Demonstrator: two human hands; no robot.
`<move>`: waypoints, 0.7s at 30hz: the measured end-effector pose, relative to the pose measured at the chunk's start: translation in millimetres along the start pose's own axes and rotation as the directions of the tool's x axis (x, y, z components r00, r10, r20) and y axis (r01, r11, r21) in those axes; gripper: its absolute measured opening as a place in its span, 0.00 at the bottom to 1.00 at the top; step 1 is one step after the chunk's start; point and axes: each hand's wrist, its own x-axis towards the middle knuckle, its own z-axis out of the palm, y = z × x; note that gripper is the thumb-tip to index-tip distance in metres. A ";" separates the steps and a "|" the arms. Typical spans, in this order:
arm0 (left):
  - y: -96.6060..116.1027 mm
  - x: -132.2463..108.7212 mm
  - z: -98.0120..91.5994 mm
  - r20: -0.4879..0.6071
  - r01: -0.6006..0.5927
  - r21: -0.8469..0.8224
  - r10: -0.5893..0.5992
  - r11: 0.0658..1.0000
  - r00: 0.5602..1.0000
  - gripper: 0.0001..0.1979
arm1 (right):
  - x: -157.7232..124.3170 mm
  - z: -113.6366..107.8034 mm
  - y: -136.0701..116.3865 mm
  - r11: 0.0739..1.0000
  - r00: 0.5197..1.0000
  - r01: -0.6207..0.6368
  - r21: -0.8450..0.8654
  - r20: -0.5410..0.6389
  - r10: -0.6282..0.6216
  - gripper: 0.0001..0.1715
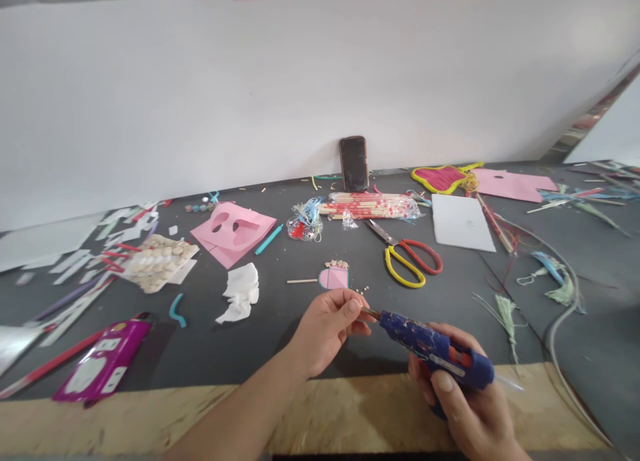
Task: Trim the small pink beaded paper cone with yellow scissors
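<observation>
My right hand [465,388] is wrapped round a blue glue gun [425,341], its nozzle pointing left and a clear glue stick jutting from its back. My left hand [335,324] is closed in a pinch right at the nozzle tip; whatever lies between thumb and finger is too small to make out. Just beyond the left hand lies a small pink piece with a blue outline [334,278], with a thin wooden stick [302,281] at its left side. Tiny beige bits [337,264] are clustered along its far edge, and a few more lie loose beside it.
Scissors with yellow and red handles [410,258] lie right of centre. A phone [354,163] leans on the white board behind a bagged bundle of sticks [373,206]. Crumpled tissue [241,293], pink cut paper [233,229] and a purple packet [104,361] are leftward. A grey cord [555,334] curves rightward.
</observation>
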 end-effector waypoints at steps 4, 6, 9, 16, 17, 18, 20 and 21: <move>-0.2 -0.4 -0.6 0.013 -0.001 -0.003 0.001 1.000 1.000 0.14 | 0.1 1.1 -1.4 1.000 1.000 -0.008 0.009 0.000 0.008 0.19; 0.0 -0.6 -0.6 0.013 0.001 -0.002 -0.001 1.000 1.000 0.14 | 0.0 1.7 -2.1 1.000 1.000 -0.011 0.015 -0.006 0.011 0.19; 0.4 -0.6 -0.4 0.004 -0.001 -0.004 0.001 1.000 1.000 0.14 | -0.5 2.1 -2.3 0.999 0.999 -0.026 0.021 -0.019 0.026 0.19; -0.4 0.7 -1.1 0.010 -0.005 -0.012 0.005 1.000 1.000 0.14 | -1.0 0.1 0.4 1.000 1.000 -0.024 -0.003 -0.009 0.024 0.19; -0.6 0.8 -1.1 0.013 -0.006 -0.013 0.006 1.000 1.000 0.14 | -0.7 -0.1 0.6 1.000 1.000 -0.017 0.000 -0.005 0.017 0.19; -0.7 0.8 -1.1 0.015 -0.007 -0.014 0.007 1.000 1.000 0.14 | -0.3 -0.3 0.8 1.000 1.000 -0.012 0.003 0.000 0.012 0.19; -0.9 0.7 -1.1 0.018 -0.007 -0.015 0.008 1.000 1.000 0.14 | 0.2 -0.4 0.8 1.000 1.000 -0.007 0.003 0.008 0.007 0.19; -1.0 0.7 -1.1 0.019 -0.007 -0.015 0.007 1.000 1.000 0.14 | 0.3 -0.4 0.8 1.000 1.000 -0.010 0.001 0.010 0.010 0.19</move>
